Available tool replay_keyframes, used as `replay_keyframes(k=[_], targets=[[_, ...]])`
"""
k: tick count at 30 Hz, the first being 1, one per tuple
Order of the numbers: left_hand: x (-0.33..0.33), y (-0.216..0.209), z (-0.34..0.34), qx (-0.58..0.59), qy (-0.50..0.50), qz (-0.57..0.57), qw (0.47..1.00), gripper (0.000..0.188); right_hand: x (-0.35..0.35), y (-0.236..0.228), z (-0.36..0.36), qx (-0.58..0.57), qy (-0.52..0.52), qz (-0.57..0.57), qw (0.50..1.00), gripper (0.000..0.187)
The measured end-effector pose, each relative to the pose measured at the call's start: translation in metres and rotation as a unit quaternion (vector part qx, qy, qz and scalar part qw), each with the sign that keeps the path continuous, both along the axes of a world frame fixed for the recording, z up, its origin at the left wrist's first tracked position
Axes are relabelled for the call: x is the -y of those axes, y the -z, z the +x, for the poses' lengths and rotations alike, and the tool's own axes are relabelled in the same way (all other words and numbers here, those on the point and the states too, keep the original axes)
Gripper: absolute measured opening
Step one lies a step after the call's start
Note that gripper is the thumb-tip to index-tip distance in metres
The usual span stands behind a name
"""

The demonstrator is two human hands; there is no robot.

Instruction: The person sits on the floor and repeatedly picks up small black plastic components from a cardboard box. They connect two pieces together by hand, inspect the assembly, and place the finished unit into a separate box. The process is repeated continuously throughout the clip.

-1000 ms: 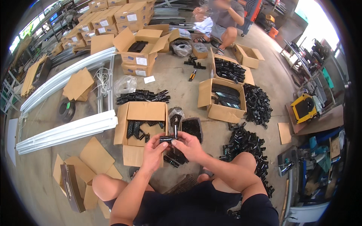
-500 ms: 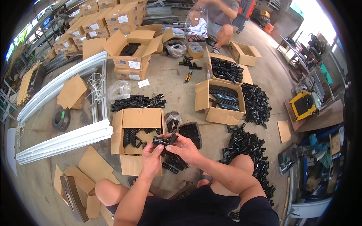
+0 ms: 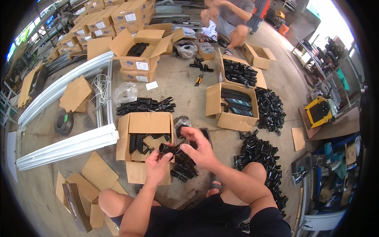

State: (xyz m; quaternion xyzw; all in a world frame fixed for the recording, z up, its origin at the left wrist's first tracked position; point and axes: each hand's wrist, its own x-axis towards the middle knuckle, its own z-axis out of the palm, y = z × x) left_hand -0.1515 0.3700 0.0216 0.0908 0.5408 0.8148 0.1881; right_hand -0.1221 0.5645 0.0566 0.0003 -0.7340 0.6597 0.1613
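My left hand (image 3: 157,165) is closed around a short black pipe-like fitting (image 3: 166,149), in front of my body. Close to the fitting's right end is my right hand (image 3: 202,151), thumb and curved fingers apart; whether the thumb touches it I cannot tell. Just beyond my left hand stands an open cardboard box (image 3: 148,123) with black fittings stacked in rows inside. More loose black fittings (image 3: 184,165) lie on the floor below my hands. Behind my right hand, a clear plastic bag (image 3: 182,119) and a dark bin (image 3: 207,136) are partly hidden.
To the right stand open boxes (image 3: 233,123) of black fittings beside large loose piles (image 3: 258,152). White metal profiles (image 3: 67,146) lie at left. A utility knife (image 3: 199,80) rests on the floor ahead. A person (image 3: 235,17) sits at the back near stacked cartons (image 3: 130,15).
My right hand has drawn back from the fitting and its fingers have lifted and spread. The left hand has kept its hold, with a slight shift to the left.
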Motion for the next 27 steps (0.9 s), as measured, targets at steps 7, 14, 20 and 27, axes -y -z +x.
replay_keyframes(k=[7,14,20,27], targets=[[-0.006,0.007,0.008,-0.066,-0.006,-0.106,0.992,0.033,0.002,0.007,0.003,-0.076,-0.031,0.331,0.940,0.020],[-0.004,0.010,0.006,-0.194,-0.023,-0.212,0.958,0.041,0.003,0.011,0.006,-0.037,-0.023,0.334,0.941,0.016],[-0.004,0.011,0.004,-0.220,-0.016,-0.249,0.943,0.035,0.006,0.011,0.001,-0.076,-0.011,0.339,0.938,0.013],[-0.004,0.009,0.004,-0.235,-0.019,-0.325,0.916,0.033,0.007,0.019,-0.001,-0.064,-0.026,0.338,0.939,0.013]])
